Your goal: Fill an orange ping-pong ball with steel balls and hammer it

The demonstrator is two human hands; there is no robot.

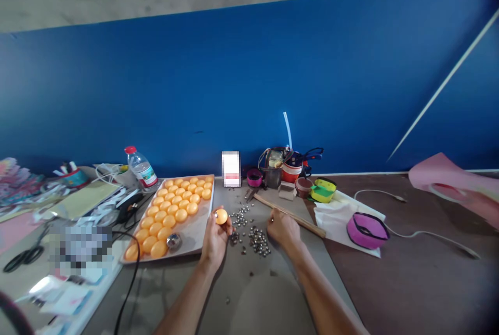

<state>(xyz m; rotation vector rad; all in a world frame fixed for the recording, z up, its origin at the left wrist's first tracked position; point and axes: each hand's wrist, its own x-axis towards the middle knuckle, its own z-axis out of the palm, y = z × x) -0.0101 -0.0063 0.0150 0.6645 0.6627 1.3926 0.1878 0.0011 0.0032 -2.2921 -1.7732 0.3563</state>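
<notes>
My left hand (215, 239) is closed round an orange ball (221, 216), held up just right of a flat tray (197, 231). Many orange balls (175, 211) lie in rows on that tray, and a shiny metal ball (173, 241) rests near its front. My right hand (282, 228) rests on the table with its fingers curled down at a scatter of small metal beads (249, 231); what the fingers pinch is hidden. A wooden stick (296, 216) lies just behind the right hand.
A water bottle (141, 168) stands behind the tray. Small pots and a tool cup (290, 168) sit by the blue wall. A purple container (366, 231) lies on white paper at right, with a white cable (424, 233). Scissors (25, 255) and papers clutter the left.
</notes>
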